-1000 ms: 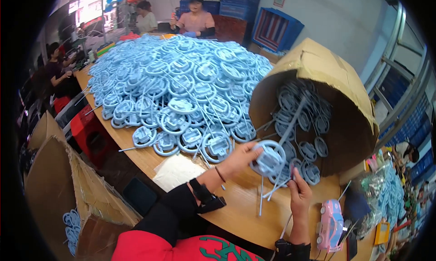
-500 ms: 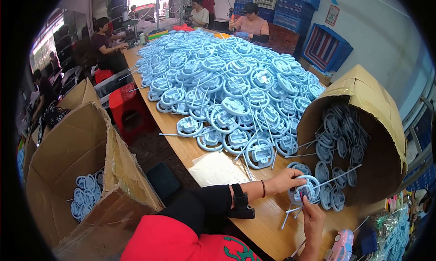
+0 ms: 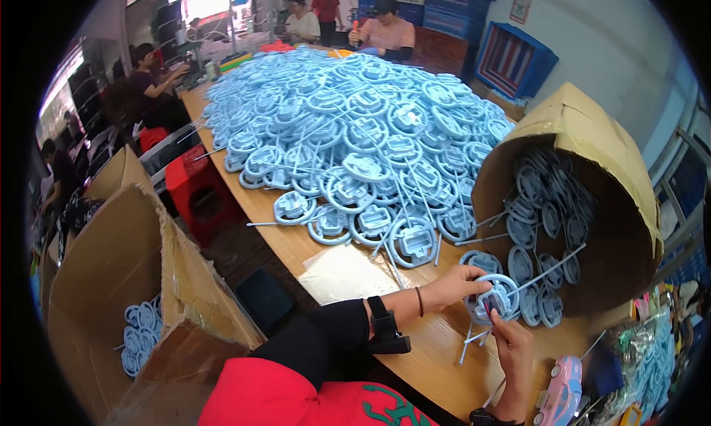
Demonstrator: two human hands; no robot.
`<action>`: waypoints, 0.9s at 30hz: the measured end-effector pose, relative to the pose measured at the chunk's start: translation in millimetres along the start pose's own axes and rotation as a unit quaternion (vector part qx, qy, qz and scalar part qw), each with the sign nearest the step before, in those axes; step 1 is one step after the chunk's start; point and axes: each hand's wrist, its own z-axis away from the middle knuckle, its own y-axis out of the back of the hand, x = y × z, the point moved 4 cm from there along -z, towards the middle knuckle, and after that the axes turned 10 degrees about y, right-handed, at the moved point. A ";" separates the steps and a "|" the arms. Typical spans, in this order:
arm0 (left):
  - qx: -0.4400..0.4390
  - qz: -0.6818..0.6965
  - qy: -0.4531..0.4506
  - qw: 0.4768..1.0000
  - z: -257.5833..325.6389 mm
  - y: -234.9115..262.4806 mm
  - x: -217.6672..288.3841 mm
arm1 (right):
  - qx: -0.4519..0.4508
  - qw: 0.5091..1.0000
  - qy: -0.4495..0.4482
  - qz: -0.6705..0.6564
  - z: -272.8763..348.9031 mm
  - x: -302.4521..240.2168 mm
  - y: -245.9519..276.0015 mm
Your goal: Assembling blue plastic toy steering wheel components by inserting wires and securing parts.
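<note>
Over the near right part of the wooden table, my left hand (image 3: pixel 458 285) grips the rim of a light-blue plastic steering-wheel-shaped part (image 3: pixel 506 298), with a thin rod sticking out toward the right. My right hand (image 3: pixel 512 344) is closed at the part's lower side, its fingertips against the boxed centre. A small dark and reddish thing shows at those fingertips, too small to name. Beneath the held part, more light-blue pieces and rods (image 3: pixel 466 344) lie on the table. A big heap of the same parts (image 3: pixel 355 137) spreads beyond my hands.
A tipped cardboard box (image 3: pixel 603 141) with more parts opens at the right. Another cardboard box (image 3: pixel 96 278) holding parts stands at left, beside a red stool (image 3: pixel 189 189). A pink toy car (image 3: pixel 563 389) sits near my right wrist. Several people work at the far side.
The whole view has shifted slightly. Both hands keep their hold on the part in nearly the same pose. A co-worker at the far left has raised their hands.
</note>
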 end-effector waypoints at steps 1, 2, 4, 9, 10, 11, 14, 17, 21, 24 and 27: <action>0.005 0.007 0.004 1.000 -0.6 -0.2 -2.3 | -0.011 1.000 -0.008 -0.011 1.2 -0.5 0.3; 0.004 0.001 0.003 1.000 -2.1 -1.5 -2.2 | -0.021 1.000 -0.018 0.008 2.1 0.1 1.7; 0.016 -0.008 0.007 1.000 -7.9 -1.8 -3.3 | 0.002 1.000 -0.011 0.017 2.6 7.3 0.8; 0.061 -0.012 0.028 0.998 4.6 8.1 9.3 | -0.012 1.000 0.008 0.010 -2.1 12.4 -7.9; 0.063 -0.013 0.028 0.998 4.1 11.7 8.2 | -0.010 1.000 0.002 0.008 -3.6 12.6 -9.7; 0.062 -0.015 0.025 0.998 1.0 10.7 8.6 | -0.006 1.000 -0.002 0.010 -5.0 13.1 -7.6; 0.046 -0.003 0.064 0.997 1.2 -0.2 13.5 | -0.012 1.000 -0.014 0.020 -2.6 18.1 -5.4; 0.043 -0.020 0.069 0.996 -9.1 -0.1 2.6 | 0.002 1.000 -0.012 0.026 6.3 25.3 -2.2; 0.066 0.002 0.038 0.997 -3.2 2.2 0.4 | 0.022 0.999 -0.021 0.045 9.3 25.9 -4.9; 0.040 0.015 0.043 0.998 -2.7 -2.6 1.9 | 0.042 0.998 0.011 0.045 9.7 20.2 -6.1; 0.041 0.031 0.035 0.998 -1.0 -3.5 3.1 | 0.037 0.998 -0.010 0.050 10.3 14.9 -4.1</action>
